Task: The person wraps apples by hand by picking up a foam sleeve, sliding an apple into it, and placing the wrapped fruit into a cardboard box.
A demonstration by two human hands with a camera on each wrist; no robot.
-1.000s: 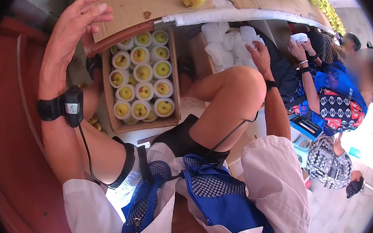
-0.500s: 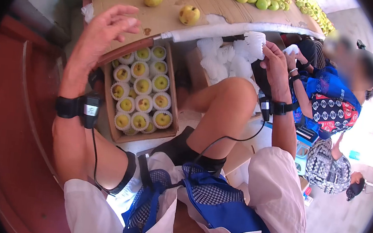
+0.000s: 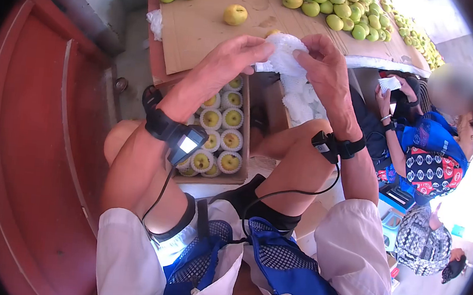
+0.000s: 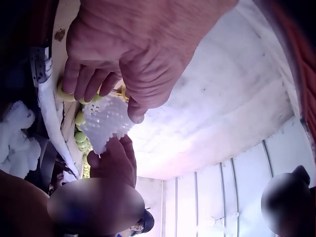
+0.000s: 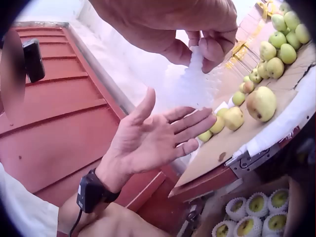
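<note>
The right grip [image 3: 328,71] is pinching the net [image 3: 285,52] by one end; the left grip [image 3: 237,53] is hanging released beside it. Above the edge of the bench [image 3: 193,38], the net is probably feeling light, soft and tearable, its rim offering the best hold.

Foam net [image 3: 287,55] is sitting between left hand [image 3: 240,54] and right hand [image 3: 329,71], at the table's [image 3: 158,63] near edge. Cardboard [image 3: 201,42] is lying on the table; apple pile [image 3: 352,11] is covering back right, lone apple [image 3: 235,15] is resting left of it. Between the legs [image 3: 296,147]: netted apples [image 3: 231,141] are standing in a carton [image 3: 222,180]. Spare nets [image 3: 300,105] are lying in a box right of that. Panel [image 3: 28,127] is standing far left; another person [image 3: 418,148] is occupying far right.
</note>
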